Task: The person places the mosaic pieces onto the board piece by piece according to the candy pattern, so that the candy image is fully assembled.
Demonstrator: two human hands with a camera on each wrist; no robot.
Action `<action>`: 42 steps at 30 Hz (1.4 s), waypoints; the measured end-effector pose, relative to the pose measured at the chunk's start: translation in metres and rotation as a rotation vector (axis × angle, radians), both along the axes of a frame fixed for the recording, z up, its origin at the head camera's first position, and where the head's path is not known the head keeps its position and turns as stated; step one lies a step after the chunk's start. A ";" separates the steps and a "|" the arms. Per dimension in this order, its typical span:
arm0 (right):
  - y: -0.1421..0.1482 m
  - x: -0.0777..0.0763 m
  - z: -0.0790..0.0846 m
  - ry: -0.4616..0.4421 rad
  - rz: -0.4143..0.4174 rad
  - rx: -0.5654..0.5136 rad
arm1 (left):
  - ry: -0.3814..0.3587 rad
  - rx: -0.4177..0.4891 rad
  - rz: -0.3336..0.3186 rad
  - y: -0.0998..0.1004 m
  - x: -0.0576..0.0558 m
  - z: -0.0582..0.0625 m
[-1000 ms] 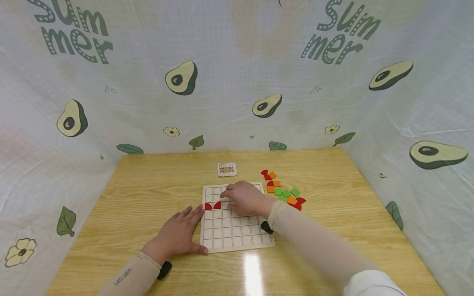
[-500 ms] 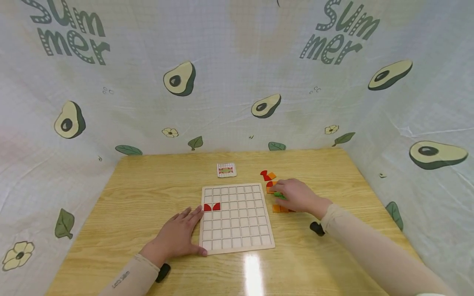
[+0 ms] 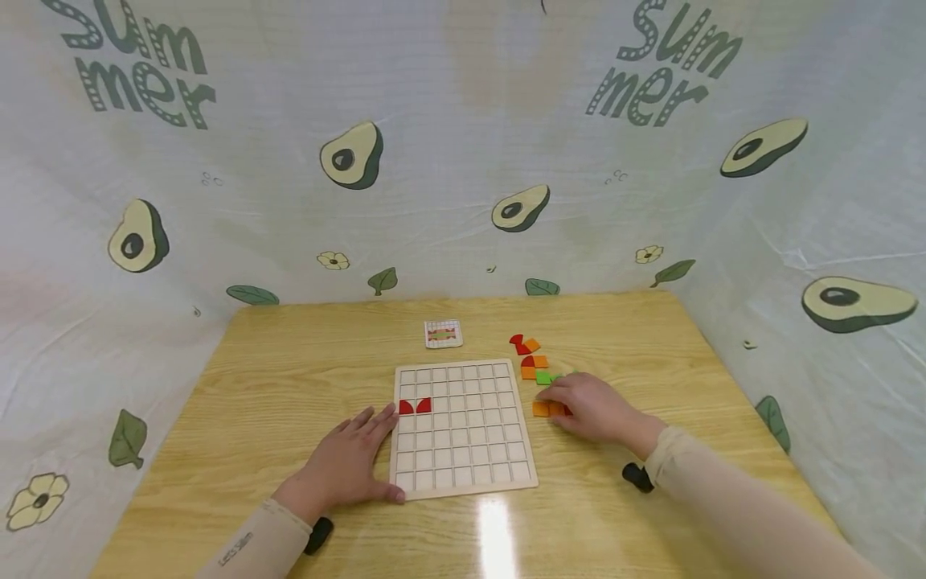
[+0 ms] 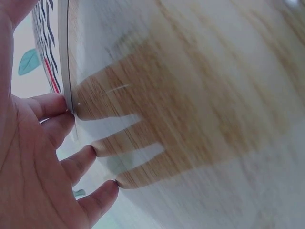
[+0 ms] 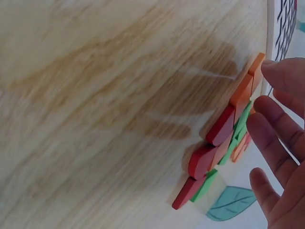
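Observation:
A wooden grid board point(image 3: 470, 462) lies mid-table. Two red quarter-round tiles point(image 3: 407, 408) sit in its squares near the left edge. My left hand point(image 3: 347, 462) rests at that edge with fingers spread, fingertips on the board's side point(image 4: 66, 57) in the left wrist view. My right hand point(image 3: 593, 408) hovers over the loose tiles right of the board. In the right wrist view its fingers point(image 5: 267, 133) are loosely bent above a row of orange tiles point(image 5: 242, 90) and red tiles point(image 5: 221, 126), with nothing between them. Part of the pile is hidden under this hand.
A small pattern card point(image 3: 443, 334) lies behind the board. More red, orange and green tiles point(image 3: 543, 378) are spread along the board's right side. A printed cloth point(image 3: 434, 241) hangs behind and beside the wooden table point(image 3: 318, 346).
My right hand has gone from over the board to the tiles on the right, then slightly nearer the front. My left hand has stayed at the board's edge.

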State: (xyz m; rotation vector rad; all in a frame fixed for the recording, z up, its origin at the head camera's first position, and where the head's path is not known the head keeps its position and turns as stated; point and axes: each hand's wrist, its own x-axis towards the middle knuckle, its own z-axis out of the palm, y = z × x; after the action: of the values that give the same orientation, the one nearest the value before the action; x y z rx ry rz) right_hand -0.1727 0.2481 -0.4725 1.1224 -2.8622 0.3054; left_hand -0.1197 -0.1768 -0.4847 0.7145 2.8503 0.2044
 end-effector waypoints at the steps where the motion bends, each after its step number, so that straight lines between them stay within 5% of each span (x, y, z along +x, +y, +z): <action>1: -0.001 0.000 -0.002 0.004 0.001 -0.005 | 0.001 -0.001 -0.001 0.000 0.000 0.000; 42: -0.001 -0.015 -0.003 0.052 -0.021 -0.077 | 0.018 0.035 -0.024 -0.003 -0.001 -0.002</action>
State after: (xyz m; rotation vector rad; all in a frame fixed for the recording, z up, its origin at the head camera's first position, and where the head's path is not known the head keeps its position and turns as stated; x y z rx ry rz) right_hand -0.1873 0.2469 -0.4752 1.0700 -2.7898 0.3765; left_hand -0.1205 -0.1794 -0.4870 0.7610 2.8596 0.2464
